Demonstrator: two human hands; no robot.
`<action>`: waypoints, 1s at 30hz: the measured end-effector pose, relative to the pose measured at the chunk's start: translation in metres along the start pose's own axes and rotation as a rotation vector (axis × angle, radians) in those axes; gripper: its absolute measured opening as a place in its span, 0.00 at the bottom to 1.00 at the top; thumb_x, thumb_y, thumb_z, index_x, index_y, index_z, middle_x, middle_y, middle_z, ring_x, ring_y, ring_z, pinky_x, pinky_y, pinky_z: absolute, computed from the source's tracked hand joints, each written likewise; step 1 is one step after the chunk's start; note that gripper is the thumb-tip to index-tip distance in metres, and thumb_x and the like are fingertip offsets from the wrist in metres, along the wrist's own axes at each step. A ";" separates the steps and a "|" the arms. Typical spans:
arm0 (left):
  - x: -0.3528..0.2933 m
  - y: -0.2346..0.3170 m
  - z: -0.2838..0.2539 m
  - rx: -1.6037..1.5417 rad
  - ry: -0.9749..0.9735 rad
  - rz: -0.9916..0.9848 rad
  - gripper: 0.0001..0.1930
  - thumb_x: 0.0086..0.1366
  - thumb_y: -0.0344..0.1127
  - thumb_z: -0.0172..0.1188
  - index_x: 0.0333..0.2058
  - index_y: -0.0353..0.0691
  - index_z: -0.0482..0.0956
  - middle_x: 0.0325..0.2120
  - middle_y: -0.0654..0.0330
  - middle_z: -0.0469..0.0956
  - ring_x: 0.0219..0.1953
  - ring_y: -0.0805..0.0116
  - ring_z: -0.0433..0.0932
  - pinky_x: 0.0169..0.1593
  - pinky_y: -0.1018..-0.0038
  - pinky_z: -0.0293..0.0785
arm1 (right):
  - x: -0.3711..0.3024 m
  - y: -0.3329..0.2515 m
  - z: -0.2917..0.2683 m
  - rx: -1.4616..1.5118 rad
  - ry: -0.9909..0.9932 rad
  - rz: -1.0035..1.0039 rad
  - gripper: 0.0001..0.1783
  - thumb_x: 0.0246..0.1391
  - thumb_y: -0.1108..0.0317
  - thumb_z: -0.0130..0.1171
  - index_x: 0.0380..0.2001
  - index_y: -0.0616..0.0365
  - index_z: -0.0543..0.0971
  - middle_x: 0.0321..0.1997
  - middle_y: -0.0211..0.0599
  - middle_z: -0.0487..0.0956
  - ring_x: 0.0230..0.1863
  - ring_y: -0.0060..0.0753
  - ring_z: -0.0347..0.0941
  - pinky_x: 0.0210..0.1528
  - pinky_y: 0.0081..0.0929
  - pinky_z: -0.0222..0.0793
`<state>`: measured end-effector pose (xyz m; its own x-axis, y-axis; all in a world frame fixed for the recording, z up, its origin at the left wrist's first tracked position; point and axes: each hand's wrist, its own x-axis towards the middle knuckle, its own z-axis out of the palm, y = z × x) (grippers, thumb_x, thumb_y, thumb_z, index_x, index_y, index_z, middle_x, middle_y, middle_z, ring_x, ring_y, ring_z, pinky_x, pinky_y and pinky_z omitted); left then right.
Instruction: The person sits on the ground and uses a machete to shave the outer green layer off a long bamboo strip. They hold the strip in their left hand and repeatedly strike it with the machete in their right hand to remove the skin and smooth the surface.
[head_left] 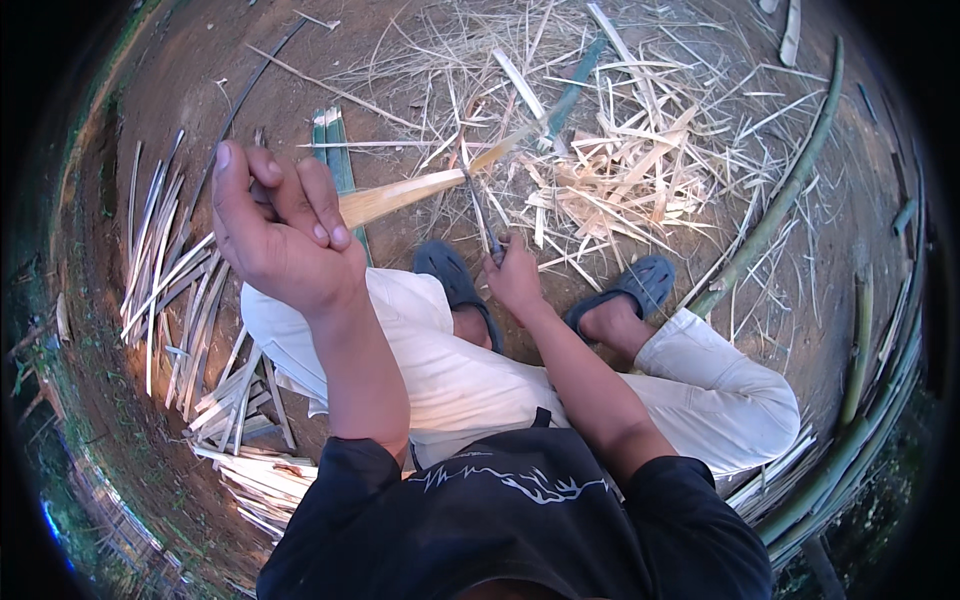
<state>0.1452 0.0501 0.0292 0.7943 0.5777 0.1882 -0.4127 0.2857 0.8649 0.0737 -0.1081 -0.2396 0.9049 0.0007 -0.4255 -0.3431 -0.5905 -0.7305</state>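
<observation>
My left hand (285, 225) is raised at the left, its fingers curled round one end of a pale split bamboo strip (405, 193). The strip runs out to the right from behind the hand and widens near it. My right hand (515, 275) is closed on the handle of a knife (477, 205), low between my feet. Its narrow blade points away from me and crosses the strip, touching or nearly touching it. Beyond the blade, the strip's far part continues toward the shavings.
Pale shavings (635, 180) are heaped ahead on the dirt. Split strips (165, 270) lie in bundles at the left. A green-sided bamboo piece (333, 150) lies behind the held strip. Long green poles (790, 195) curve along the right. My dark clogs (640, 285) flank the knife.
</observation>
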 end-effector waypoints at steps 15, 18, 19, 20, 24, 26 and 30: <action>0.004 -0.006 -0.009 0.060 0.040 -0.013 0.19 0.71 0.45 0.43 0.23 0.41 0.66 0.06 0.69 0.53 0.05 0.79 0.46 0.13 0.80 0.41 | -0.043 -0.071 -0.020 0.056 0.067 -0.338 0.16 0.60 0.60 0.54 0.40 0.64 0.71 0.28 0.58 0.77 0.32 0.61 0.76 0.34 0.51 0.70; 0.010 -0.006 -0.005 0.051 -0.010 -0.019 0.19 0.71 0.45 0.43 0.23 0.42 0.67 0.05 0.69 0.52 0.04 0.79 0.46 0.13 0.80 0.41 | -0.010 0.016 0.013 -0.150 -0.002 -0.050 0.16 0.60 0.60 0.53 0.40 0.65 0.71 0.30 0.60 0.78 0.34 0.62 0.76 0.36 0.52 0.71; 0.013 -0.004 -0.005 0.043 -0.036 -0.035 0.19 0.71 0.45 0.43 0.23 0.42 0.67 0.05 0.69 0.52 0.04 0.79 0.46 0.13 0.80 0.41 | 0.005 0.042 0.018 -0.198 -0.063 0.155 0.17 0.59 0.60 0.53 0.41 0.65 0.71 0.30 0.61 0.78 0.34 0.62 0.76 0.37 0.53 0.72; 0.015 -0.003 -0.009 0.044 -0.050 -0.053 0.19 0.71 0.45 0.43 0.23 0.42 0.67 0.04 0.69 0.52 0.04 0.79 0.46 0.13 0.80 0.41 | 0.006 0.053 0.013 -0.203 -0.080 0.127 0.17 0.59 0.59 0.53 0.40 0.66 0.71 0.30 0.62 0.78 0.34 0.63 0.76 0.37 0.53 0.71; 0.015 -0.002 -0.016 0.009 -0.189 -0.152 0.21 0.73 0.46 0.41 0.24 0.39 0.67 0.05 0.69 0.51 0.04 0.80 0.43 0.11 0.80 0.40 | 0.003 0.038 0.003 -0.109 -0.070 0.061 0.18 0.60 0.58 0.52 0.34 0.67 0.73 0.27 0.61 0.78 0.33 0.64 0.76 0.37 0.52 0.71; 0.019 -0.003 -0.013 0.008 -0.238 -0.137 0.21 0.73 0.46 0.39 0.25 0.39 0.67 0.04 0.69 0.50 0.04 0.80 0.42 0.11 0.81 0.41 | -0.011 -0.015 -0.017 -0.039 -0.050 0.042 0.18 0.61 0.59 0.52 0.29 0.67 0.73 0.24 0.60 0.77 0.31 0.62 0.77 0.34 0.48 0.71; 0.016 -0.006 -0.010 -0.016 -0.305 -0.143 0.22 0.75 0.46 0.36 0.25 0.39 0.67 0.05 0.70 0.49 0.04 0.81 0.42 0.10 0.82 0.41 | -0.048 -0.109 -0.062 0.131 -0.097 -0.253 0.14 0.59 0.62 0.55 0.34 0.66 0.72 0.22 0.53 0.77 0.27 0.57 0.77 0.28 0.45 0.71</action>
<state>0.1562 0.0653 0.0229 0.9403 0.2766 0.1984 -0.2930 0.3609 0.8854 0.0828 -0.0942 -0.1065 0.9397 0.2157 -0.2655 -0.1448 -0.4524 -0.8800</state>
